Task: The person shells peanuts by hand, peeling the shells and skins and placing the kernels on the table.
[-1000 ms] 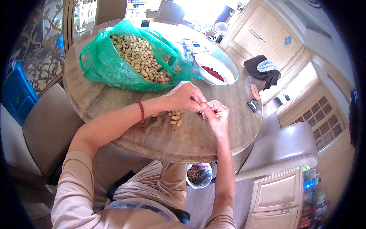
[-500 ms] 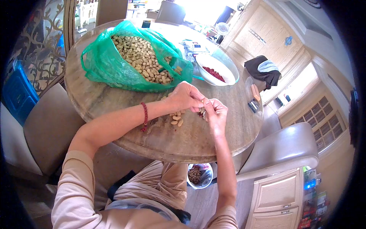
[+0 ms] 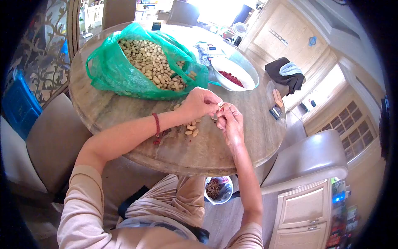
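My left hand (image 3: 200, 104), with a red bracelet (image 3: 156, 124) at the wrist, and my right hand (image 3: 231, 123) meet above the table. Their fingertips pinch a peanut (image 3: 220, 106) between them; a pale bit of its shell shows, and the rest is hidden by fingers. Below and left of the hands, several loose peanuts (image 3: 192, 132) lie on the tabletop. Behind my left hand a green plastic bag (image 3: 124, 81) lies open, full of unshelled peanuts (image 3: 151, 62). Beyond my right hand stands a white bowl (image 3: 248, 79) with red kernels (image 3: 230, 78) in it.
The round table (image 3: 244, 145) has its near edge above my lap. A small bin (image 3: 226, 195) with shells stands on the floor below. Chairs flank me, one grey chair (image 3: 306, 159) at right. A phone-like dark object (image 3: 275, 112) lies near the table's right edge.
My right hand has turned slightly, its fingers more curled, and both hands have shifted a little left. A pale piece of shell now shows at the fingertips. The view has moved slightly.
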Motion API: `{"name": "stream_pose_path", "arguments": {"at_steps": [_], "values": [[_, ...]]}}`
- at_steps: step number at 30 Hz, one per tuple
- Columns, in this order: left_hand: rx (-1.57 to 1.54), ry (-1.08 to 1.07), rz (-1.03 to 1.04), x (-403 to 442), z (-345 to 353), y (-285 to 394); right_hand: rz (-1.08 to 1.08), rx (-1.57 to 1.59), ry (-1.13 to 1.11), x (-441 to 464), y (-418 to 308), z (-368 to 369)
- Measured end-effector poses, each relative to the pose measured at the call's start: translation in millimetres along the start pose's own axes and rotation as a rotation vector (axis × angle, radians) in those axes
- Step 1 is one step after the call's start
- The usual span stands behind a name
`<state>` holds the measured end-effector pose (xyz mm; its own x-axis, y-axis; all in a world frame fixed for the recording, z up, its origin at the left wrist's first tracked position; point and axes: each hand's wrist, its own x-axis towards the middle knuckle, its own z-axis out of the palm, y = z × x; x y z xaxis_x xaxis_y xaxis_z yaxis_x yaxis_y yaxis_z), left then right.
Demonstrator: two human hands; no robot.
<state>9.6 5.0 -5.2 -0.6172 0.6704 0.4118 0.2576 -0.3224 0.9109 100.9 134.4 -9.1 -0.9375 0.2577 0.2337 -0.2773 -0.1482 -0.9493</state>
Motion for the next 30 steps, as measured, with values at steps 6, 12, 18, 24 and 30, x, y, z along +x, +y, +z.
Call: {"name": "stream_pose_path", "arguments": {"at_steps": [6, 12, 18, 24, 30], "values": [[0.473, 0.142, 0.398, -3.9, 5.7, 3.7, 0.139, 0.330, -0.036, 1.7, -3.2, -0.5], [0.452, 0.129, 0.405, -1.4, 5.0, 2.6, 0.188, 0.435, -0.082, 3.9, -1.2, -6.4], [0.372, 0.120, 0.319, -1.3, 5.4, 2.3, 0.149, 0.302, -0.023, 3.9, 2.6, -8.3], [0.477, 0.105, 0.313, -0.7, 5.4, 0.2, 0.040, -0.181, 0.159, 2.4, -3.8, -15.9], [0.662, -0.088, 0.431, 5.9, -1.9, -15.0, -0.250, -0.965, 0.269, 7.2, 6.6, -28.8]]}}
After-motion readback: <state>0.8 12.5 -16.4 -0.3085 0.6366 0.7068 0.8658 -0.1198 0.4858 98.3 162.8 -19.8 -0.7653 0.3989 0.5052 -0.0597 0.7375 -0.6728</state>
